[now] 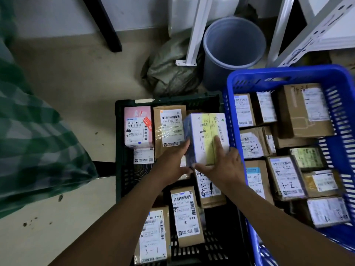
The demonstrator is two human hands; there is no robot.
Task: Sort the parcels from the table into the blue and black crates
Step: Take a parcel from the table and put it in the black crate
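Left hand and right hand: both clasping one white box, yellow-taped, held above the black crate beside the blue crate; judged light, stiff, probably slick-faced; best gripped across opposite long edges.

We see a pale, speckled floor bearing a black crate, with a blue crate touching its right side. Behind them on the floor stand a grey bin, a crumpled olive bag, a white frame foot and a dark leg.
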